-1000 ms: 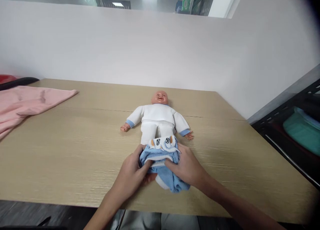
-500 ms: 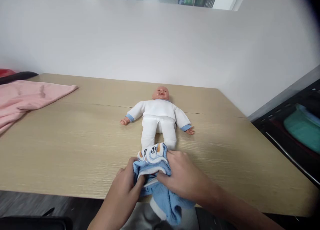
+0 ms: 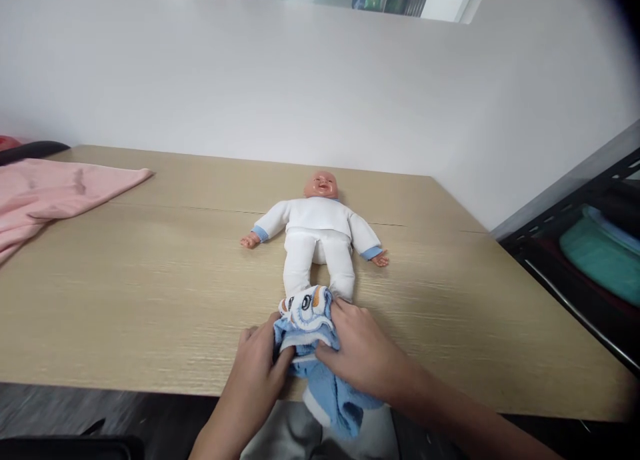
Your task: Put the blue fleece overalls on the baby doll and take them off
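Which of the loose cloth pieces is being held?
The blue garment with eyes on it: the left hand and right hand grip it near the doll's legs. The pink cloth lies untouched, far left.

Single head-worn cam, set above the person's side of the table (image 3: 150,300), facing forward and tilted down across it. Wide view: left hand (image 3: 257,360) and right hand (image 3: 363,353) close up at bottom centre, lap (image 3: 293,430) just below, doll (image 3: 319,213) farther off mid-frame seen from its feet end, wall (image 3: 250,73) farthest, across the top.
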Demonstrator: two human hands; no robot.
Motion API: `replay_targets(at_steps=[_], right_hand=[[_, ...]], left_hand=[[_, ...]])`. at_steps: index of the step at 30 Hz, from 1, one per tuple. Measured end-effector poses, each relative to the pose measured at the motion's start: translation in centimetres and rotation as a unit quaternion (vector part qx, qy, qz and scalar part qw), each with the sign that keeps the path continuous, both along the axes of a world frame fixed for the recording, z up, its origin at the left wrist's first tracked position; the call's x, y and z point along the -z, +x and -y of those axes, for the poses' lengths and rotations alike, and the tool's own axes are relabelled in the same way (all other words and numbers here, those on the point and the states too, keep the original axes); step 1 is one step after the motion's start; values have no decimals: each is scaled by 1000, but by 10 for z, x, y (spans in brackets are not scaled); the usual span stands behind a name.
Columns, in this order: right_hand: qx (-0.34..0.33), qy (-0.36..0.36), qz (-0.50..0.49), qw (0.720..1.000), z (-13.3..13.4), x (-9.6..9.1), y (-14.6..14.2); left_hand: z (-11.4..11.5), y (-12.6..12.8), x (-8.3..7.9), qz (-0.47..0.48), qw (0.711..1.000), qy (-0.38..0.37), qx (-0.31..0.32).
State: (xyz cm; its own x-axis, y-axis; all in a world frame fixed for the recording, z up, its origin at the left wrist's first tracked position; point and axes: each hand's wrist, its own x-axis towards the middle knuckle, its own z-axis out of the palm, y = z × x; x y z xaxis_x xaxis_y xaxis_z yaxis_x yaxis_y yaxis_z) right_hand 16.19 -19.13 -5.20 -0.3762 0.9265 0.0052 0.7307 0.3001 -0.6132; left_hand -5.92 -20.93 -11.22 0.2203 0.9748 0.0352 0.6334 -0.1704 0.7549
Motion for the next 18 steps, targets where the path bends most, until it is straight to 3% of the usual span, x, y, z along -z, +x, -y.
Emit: replay_targets(at_steps=[6,10,13,18], right_hand=[[29,-7,-72,997,2,0,2],[30,-11,-93,995,2,0,1],[11,-29,-151,988,1,5,2],[17,-65,-233,970,-2,14,4]], left_hand=[[3,-4,-1,-24,997,69,0],[9,-1,-3,97,995,7,-3],[13,4,-8,218,973,-64,-27],[6,5,-6,278,959,-17,-47]])
